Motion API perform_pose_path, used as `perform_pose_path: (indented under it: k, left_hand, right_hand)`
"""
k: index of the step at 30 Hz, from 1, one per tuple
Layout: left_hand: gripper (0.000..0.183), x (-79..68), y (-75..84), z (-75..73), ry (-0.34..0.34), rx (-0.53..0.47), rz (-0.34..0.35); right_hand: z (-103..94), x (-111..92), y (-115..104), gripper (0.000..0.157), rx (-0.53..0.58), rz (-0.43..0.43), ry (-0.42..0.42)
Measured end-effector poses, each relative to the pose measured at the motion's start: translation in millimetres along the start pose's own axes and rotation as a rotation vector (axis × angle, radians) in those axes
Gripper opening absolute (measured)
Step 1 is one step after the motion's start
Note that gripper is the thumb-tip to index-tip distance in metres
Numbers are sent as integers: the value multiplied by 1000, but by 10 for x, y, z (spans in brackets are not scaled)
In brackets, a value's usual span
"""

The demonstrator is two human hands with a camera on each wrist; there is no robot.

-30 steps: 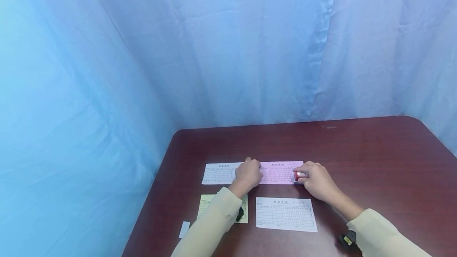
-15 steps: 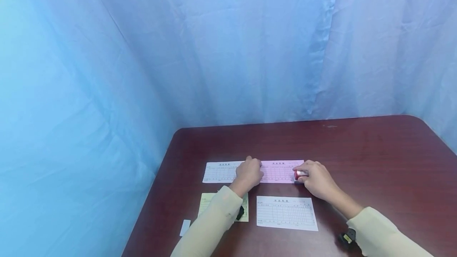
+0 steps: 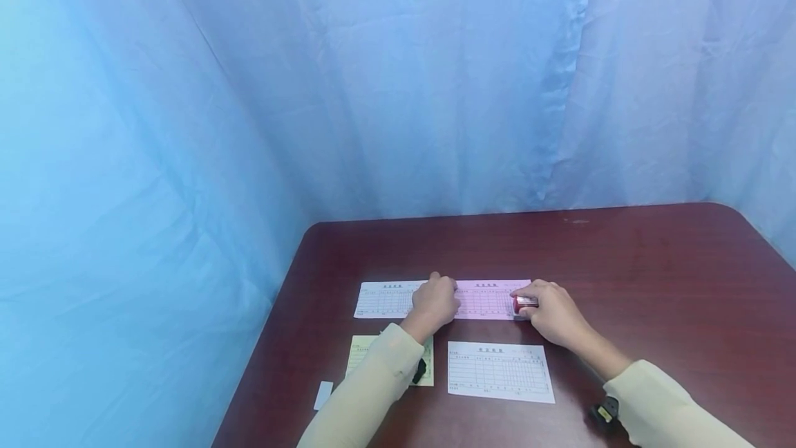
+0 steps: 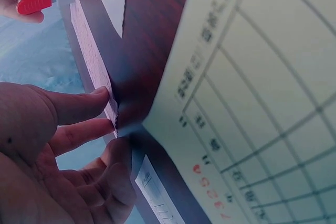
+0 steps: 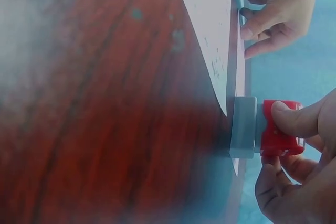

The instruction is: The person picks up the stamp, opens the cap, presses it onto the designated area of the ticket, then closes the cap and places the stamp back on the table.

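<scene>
My right hand [image 3: 555, 313] grips a red self-inking stamp [image 5: 278, 137] between thumb and fingers. Its grey base [image 5: 243, 127] stands on the right end of a pink printed slip [image 3: 484, 303]. At the slip's left edge is my left hand [image 3: 435, 301], thumb and index finger extended with their tips pressing the paper, the other fingers bent, as the left wrist view shows. A white slip [image 3: 382, 301] lies just left of that hand and is partly covered by it. Under my left forearm, a yellow slip [image 3: 361, 351] is partly hidden.
Another white slip [image 3: 500, 372] lies in front of the pink one, between my forearms. A small white rectangular piece [image 3: 323, 395] sits near the left edge of the dark red table [image 3: 653, 275]. Blue curtains [image 3: 435, 88] hang behind and to the left.
</scene>
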State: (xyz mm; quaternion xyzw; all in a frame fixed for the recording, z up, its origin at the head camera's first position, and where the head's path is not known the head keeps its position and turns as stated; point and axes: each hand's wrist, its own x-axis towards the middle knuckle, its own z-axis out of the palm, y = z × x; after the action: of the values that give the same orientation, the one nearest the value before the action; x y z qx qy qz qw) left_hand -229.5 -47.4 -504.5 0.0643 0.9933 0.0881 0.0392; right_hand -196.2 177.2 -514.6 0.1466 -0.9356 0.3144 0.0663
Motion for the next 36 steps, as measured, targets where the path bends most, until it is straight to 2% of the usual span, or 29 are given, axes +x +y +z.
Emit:
perform_pose_path:
  k: [9, 36]
  left_hand:
    - [33, -10, 4, -1, -11, -12, -25]
    - [32, -59, 29, 3, -16, 3, -12]
  right_hand:
    - [-9, 10, 0, 27, 3, 3, -12]
    - [-41, -31, 1, 28, 15, -8, -23]
